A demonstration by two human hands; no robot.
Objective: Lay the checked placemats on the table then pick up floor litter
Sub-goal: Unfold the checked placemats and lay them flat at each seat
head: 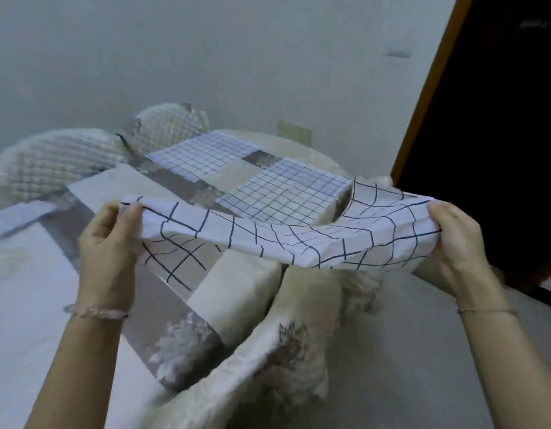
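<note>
I hold a white checked placemat (277, 233) with dark grid lines stretched in the air between both hands, above the near corner of the table (113, 184). My left hand (108, 243) grips its left end and my right hand (457, 239) grips its right end. The cloth sags and folds in the middle. Two more checked placemats lie flat on the table beyond it: one at the far side (203, 154) and one nearer the right edge (283, 187).
A patchwork tablecloth (181, 342) covers the table and hangs off the near corner. Two chairs with quilted covers (51, 162) stand at the far left. A dark doorway with a wooden frame (485, 134) is at the right. Pale floor (407, 366) lies below.
</note>
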